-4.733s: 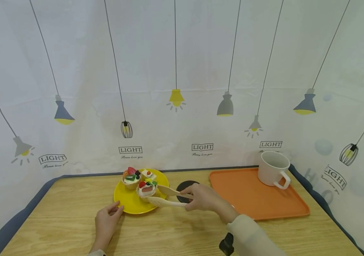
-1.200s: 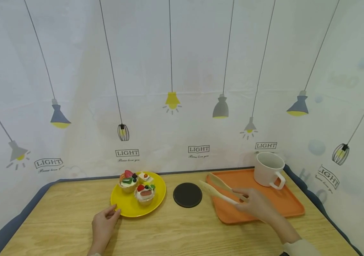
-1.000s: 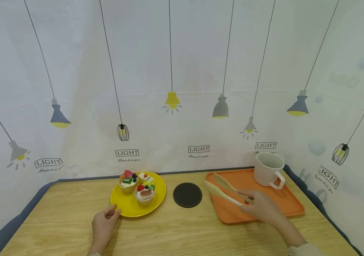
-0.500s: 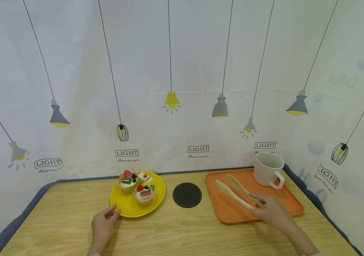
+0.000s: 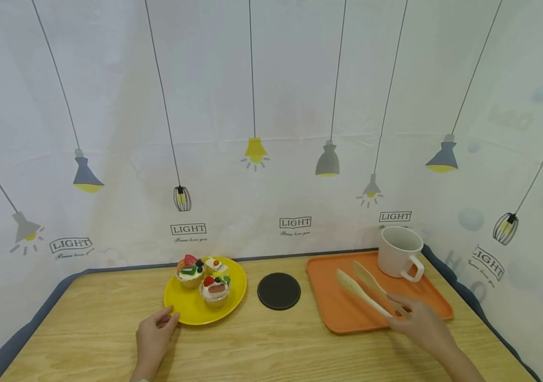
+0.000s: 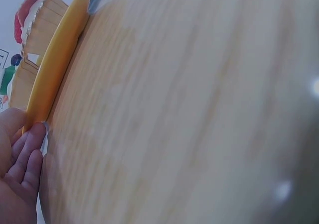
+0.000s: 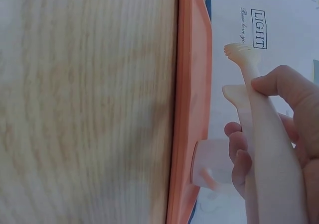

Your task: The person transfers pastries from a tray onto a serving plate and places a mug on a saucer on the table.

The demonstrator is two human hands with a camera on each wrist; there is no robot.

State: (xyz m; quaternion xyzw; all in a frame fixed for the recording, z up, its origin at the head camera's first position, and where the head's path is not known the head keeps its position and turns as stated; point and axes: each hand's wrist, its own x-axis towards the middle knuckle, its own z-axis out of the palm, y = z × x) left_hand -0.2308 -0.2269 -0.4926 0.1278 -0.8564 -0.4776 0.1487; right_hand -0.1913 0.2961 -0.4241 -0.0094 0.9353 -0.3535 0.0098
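Note:
My left hand [image 5: 154, 335] pinches the near-left rim of a yellow plate [image 5: 190, 312], thumb above and fingers beneath in the left wrist view. Two toy cupcakes, one at the back left [image 5: 190, 271] and one nearer [image 5: 215, 291], stand on it beside a small square cake piece [image 5: 215, 265]. With thumb and fingers my right hand [image 5: 421, 326] holds a pair of pale tongs [image 7: 271, 149] above an orange tray [image 5: 333, 307]. The tongs' tips are apart, with nothing between them. A white mug [image 5: 397, 252] stands at the tray's back right.
A round black coaster [image 5: 279, 291] lies on the wooden table [image 5: 252, 345] between plate and tray. Behind the table hangs a white cloth [image 5: 290, 185] printed with lamps.
The tongs have let go of the nearer cupcake on the plate. My right hand has carried them rightward over the tray, still drifting right. The left hand stays at the plate's rim.

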